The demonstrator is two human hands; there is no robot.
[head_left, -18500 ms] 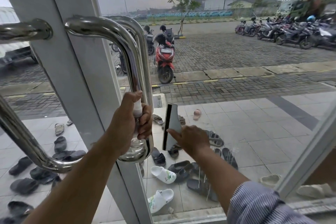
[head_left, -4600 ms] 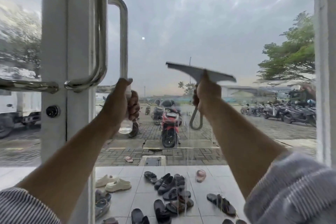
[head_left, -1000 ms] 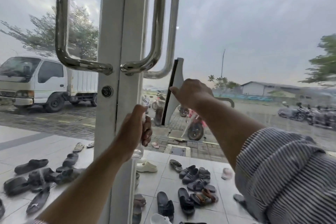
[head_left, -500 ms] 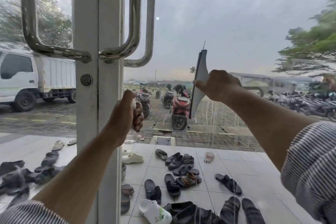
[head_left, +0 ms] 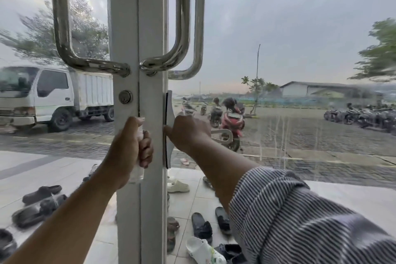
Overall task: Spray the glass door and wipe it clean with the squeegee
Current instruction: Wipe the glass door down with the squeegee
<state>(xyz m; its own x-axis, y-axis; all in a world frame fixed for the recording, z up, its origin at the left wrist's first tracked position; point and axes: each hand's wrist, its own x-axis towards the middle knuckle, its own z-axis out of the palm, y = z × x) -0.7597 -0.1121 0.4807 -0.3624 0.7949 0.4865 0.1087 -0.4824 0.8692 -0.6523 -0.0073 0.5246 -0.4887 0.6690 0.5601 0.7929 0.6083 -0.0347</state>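
Head view: your left hand (head_left: 128,146) is clenched round a small clear plastic spray bottle (head_left: 137,172), held upright in front of the white metal door frame (head_left: 150,28), just below the round silver lock cylinder (head_left: 125,96). Your right hand (head_left: 188,133), coming out of a blue-and-white striped sleeve (head_left: 300,221), grasps the grey flat-bladed squeegee (head_left: 169,103) at its neck. The blade stands upright with its black rubber edge along the left edge of the right-hand glass door pane (head_left: 300,49), hard against the frame. The squeegee's looped handle end pokes out to the right of your knuckles. Thin runs of liquid (head_left: 278,130) streak down the pane toward its right side. Curved chrome pull handles (head_left: 184,28) sit on the frame above both hands. Through the glass you can see a white box truck (head_left: 53,94), a red scooter (head_left: 232,118) and scattered sandals (head_left: 201,227) on the pale tiled floor (head_left: 42,167).
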